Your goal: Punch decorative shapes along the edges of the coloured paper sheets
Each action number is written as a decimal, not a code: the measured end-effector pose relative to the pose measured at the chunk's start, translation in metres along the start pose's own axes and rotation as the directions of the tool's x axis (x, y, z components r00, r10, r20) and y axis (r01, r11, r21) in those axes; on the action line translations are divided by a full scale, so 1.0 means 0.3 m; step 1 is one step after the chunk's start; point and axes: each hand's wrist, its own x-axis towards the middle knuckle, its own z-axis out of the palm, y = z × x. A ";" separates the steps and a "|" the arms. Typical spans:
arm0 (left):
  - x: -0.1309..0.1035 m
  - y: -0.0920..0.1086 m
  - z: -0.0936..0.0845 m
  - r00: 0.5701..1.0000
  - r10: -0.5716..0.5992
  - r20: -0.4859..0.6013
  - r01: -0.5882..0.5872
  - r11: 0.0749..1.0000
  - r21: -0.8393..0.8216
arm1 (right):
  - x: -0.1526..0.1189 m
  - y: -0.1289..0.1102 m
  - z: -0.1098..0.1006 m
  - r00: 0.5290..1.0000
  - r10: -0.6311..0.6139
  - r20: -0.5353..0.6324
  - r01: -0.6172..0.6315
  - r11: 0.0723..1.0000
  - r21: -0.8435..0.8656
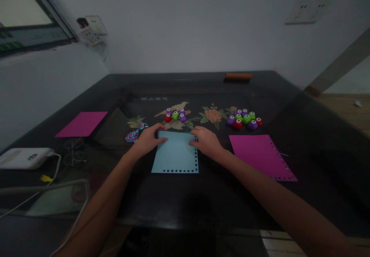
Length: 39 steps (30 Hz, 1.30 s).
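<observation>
A light blue sheet of paper lies in front of me on the dark table. Small punched shapes run along its right and bottom edges. My left hand pinches its upper left corner, thumb on top. At the upper right edge, my right hand grips the sheet between thumb and fingers. Beside my left hand is a pile of pink, blue and white paper bits. Beyond the sheet stand several small purple, red and green craft punches, with a second group of punches farther right.
A pink sheet with punched edges lies to the right, a plain pink sheet to the left. A white device with a cable sits at the left edge. A brown cylinder rests by the back wall.
</observation>
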 end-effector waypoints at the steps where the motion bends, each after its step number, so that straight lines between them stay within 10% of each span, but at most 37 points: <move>1: 0.002 -0.003 -0.005 0.999 -0.045 -0.006 0.045 0.998 -0.051 | 0.002 0.000 -0.003 1.000 0.006 0.001 -0.006 1.000 0.011; 8: 0.004 -0.001 -0.032 0.967 -0.255 0.019 0.231 0.838 -0.495 | 0.021 0.003 -0.050 0.993 0.118 0.003 -0.111 0.925 0.364; 16: -0.008 0.019 -0.027 0.935 -0.347 -0.068 0.199 0.676 -0.710 | 0.013 0.005 -0.055 0.959 0.092 0.269 -0.281 0.441 0.853; 27: 0.000 0.012 -0.015 0.946 -0.309 -0.103 0.121 0.628 -0.768 | -0.001 -0.034 -0.111 0.949 0.140 0.283 -0.314 0.497 0.809; 39: -0.026 0.084 -0.001 0.987 -0.093 0.132 0.146 0.859 -0.491 | -0.001 0.069 -0.174 0.952 0.297 0.068 -0.200 0.441 0.875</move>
